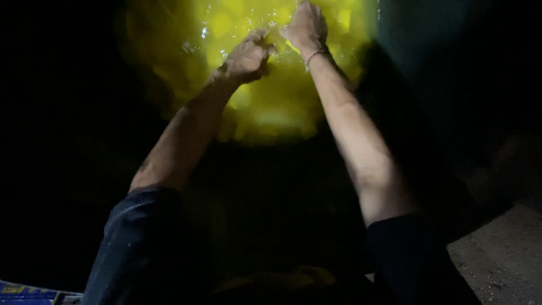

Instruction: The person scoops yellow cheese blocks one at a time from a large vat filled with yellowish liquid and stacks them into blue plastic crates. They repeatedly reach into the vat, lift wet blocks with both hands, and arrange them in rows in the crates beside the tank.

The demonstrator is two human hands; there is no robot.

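Both my arms reach forward into a lit mass of bright yellow material (271, 107) that looks wet, with water drops glinting on it. My left hand (245, 56) is curled into a fist around a bit of the yellow stuff. My right hand (305, 25) presses close beside it, fingers closed on the same wet clump; a thin bracelet sits on that wrist. What exactly lies between the fingers is blurred. Dark sleeves cover my upper arms.
Nearly everything around the yellow patch is black and unreadable. A rough grey concrete surface (499, 254) shows at the lower right. A blue and yellow object's edge (25, 292) peeks in at the bottom left corner.
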